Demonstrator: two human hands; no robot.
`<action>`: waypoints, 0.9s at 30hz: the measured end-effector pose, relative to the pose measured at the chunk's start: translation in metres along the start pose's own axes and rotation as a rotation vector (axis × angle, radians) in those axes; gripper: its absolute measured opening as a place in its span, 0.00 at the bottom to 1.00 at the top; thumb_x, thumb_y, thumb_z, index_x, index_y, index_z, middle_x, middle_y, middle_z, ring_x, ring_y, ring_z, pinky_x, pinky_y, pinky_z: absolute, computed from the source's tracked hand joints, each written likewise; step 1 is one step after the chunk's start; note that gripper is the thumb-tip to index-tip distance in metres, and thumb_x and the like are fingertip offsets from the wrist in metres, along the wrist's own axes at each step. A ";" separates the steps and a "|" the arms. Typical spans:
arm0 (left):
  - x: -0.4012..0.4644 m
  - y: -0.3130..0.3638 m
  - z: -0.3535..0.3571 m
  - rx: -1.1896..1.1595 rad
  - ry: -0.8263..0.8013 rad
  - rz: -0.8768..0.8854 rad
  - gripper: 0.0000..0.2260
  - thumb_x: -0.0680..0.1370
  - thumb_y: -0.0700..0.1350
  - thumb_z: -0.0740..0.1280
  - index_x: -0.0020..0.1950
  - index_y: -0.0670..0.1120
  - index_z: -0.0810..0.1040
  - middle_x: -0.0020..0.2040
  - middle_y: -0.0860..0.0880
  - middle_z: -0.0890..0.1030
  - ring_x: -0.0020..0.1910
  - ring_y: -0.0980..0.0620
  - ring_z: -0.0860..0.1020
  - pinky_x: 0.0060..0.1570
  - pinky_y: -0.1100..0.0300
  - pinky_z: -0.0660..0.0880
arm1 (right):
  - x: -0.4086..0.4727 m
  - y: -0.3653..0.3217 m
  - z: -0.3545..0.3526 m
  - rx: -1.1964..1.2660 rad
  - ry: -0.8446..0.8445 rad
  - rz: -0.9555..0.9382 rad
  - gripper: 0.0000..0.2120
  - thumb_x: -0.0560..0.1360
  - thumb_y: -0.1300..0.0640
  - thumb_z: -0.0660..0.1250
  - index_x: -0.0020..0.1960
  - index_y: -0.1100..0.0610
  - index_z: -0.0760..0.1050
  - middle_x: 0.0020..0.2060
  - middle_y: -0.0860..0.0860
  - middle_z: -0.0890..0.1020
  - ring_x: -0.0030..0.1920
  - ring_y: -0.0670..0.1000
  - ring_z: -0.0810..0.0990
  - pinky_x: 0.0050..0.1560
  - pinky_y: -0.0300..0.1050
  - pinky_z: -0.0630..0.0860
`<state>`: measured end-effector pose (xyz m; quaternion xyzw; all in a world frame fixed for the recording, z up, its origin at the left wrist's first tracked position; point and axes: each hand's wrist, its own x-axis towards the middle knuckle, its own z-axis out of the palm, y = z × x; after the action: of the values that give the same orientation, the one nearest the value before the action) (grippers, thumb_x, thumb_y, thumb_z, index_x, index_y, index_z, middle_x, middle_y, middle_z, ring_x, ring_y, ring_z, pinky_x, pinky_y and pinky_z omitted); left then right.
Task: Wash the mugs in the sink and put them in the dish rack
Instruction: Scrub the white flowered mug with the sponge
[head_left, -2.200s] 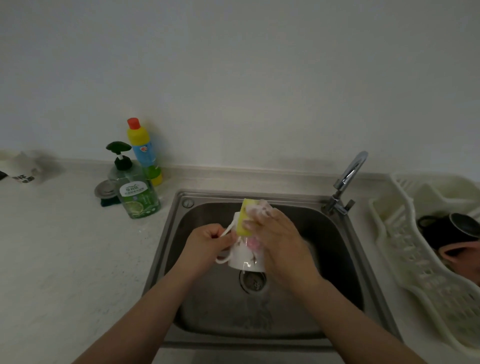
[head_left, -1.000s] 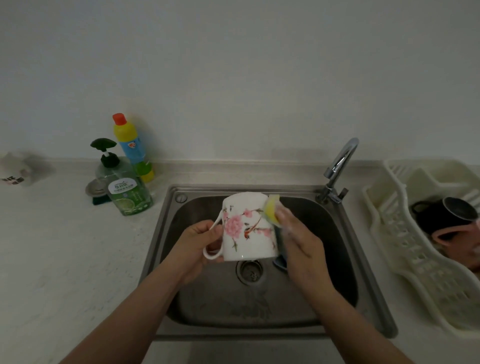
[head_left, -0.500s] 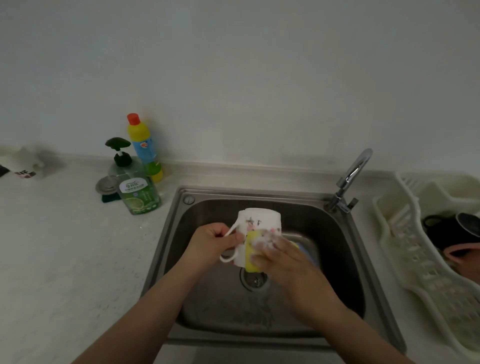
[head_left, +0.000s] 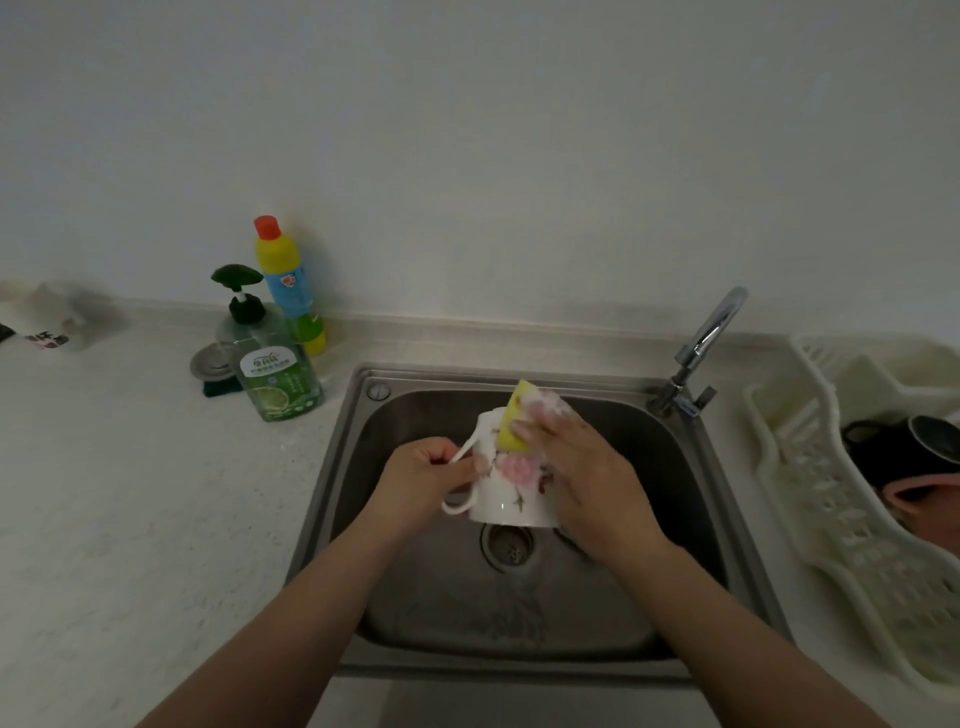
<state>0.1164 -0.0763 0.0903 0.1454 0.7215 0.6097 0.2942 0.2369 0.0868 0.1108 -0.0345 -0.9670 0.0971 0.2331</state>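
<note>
A white mug (head_left: 511, 491) with pink flowers hangs upside down over the steel sink (head_left: 363, 447), above the drain (head_left: 508, 545). My left hand (head_left: 423, 475) grips its handle. My right hand (head_left: 569, 462) holds a soapy yellow sponge (head_left: 511, 418) against the mug's upturned base. At the right, the cream dish rack (head_left: 810, 493) holds a black mug (head_left: 904, 449) and a pink mug (head_left: 930, 501).
A green dish-soap pump bottle (head_left: 275, 374) and a yellow-and-blue bottle (head_left: 288, 288) stand left of the sink, beside a metal strainer (head_left: 213, 364). The tap (head_left: 701, 343) rises at the sink's back right corner. Pale countertop (head_left: 130, 493) stretches to the left.
The sponge in my right hand has slid from the mug's side up to its upturned base. My left hand keeps hold of the handle.
</note>
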 end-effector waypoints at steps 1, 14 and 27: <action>-0.001 0.000 -0.002 -0.034 -0.008 -0.014 0.13 0.72 0.43 0.76 0.34 0.42 0.74 0.36 0.39 0.77 0.36 0.45 0.76 0.41 0.51 0.75 | -0.010 -0.006 -0.001 0.034 0.003 -0.050 0.30 0.64 0.66 0.74 0.65 0.56 0.75 0.64 0.56 0.77 0.65 0.59 0.75 0.60 0.60 0.75; -0.011 0.010 -0.002 -0.344 -0.085 -0.129 0.09 0.71 0.44 0.71 0.41 0.39 0.75 0.39 0.40 0.79 0.37 0.48 0.79 0.34 0.55 0.80 | -0.072 -0.013 -0.005 0.501 0.063 0.138 0.19 0.81 0.56 0.54 0.69 0.46 0.70 0.70 0.47 0.72 0.72 0.45 0.68 0.70 0.45 0.66; -0.016 0.006 0.002 -0.469 -0.189 -0.184 0.14 0.70 0.43 0.68 0.52 0.37 0.78 0.45 0.43 0.85 0.43 0.48 0.85 0.40 0.51 0.83 | -0.026 -0.003 -0.024 0.983 0.067 0.515 0.15 0.83 0.57 0.58 0.67 0.49 0.75 0.64 0.50 0.78 0.64 0.48 0.76 0.64 0.56 0.74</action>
<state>0.1293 -0.0827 0.1002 0.0632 0.5400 0.7146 0.4402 0.2711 0.0851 0.1206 -0.1599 -0.7603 0.5896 0.2210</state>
